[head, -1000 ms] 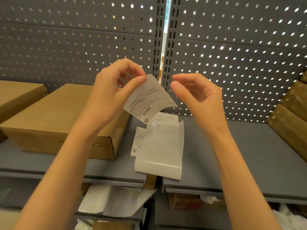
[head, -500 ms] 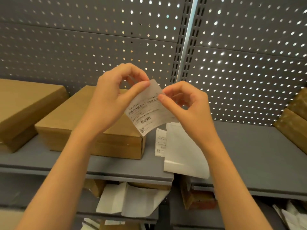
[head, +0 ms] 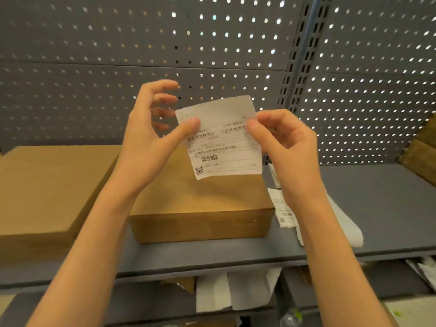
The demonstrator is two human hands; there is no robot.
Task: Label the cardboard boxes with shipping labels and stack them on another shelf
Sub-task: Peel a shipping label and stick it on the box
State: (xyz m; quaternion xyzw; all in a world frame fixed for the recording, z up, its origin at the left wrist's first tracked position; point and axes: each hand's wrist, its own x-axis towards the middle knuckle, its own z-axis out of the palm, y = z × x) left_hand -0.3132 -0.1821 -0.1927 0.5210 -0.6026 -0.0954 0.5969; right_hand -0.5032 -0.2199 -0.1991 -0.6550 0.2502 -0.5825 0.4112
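Note:
A white shipping label (head: pixel 224 147) with a barcode and a QR code hangs in the air, printed side toward me. My left hand (head: pixel 151 135) pinches its upper left edge with the thumb, the other fingers spread behind. My right hand (head: pixel 283 142) pinches its upper right edge. Right below the label a flat cardboard box (head: pixel 200 208) lies on the grey shelf (head: pixel 377 208). A second, wider cardboard box (head: pixel 47 192) lies to its left.
Loose labels and white backing paper (head: pixel 285 213) lie on the shelf right of the box, partly behind my right forearm. More cardboard boxes (head: pixel 420 152) lean at the far right. Perforated grey panels close the back. Papers (head: pixel 236 293) sit on the shelf below.
My right hand has closed in and taken hold of the label's right edge. The label now faces me squarely over the box. My view has shifted left, so the box sits more central.

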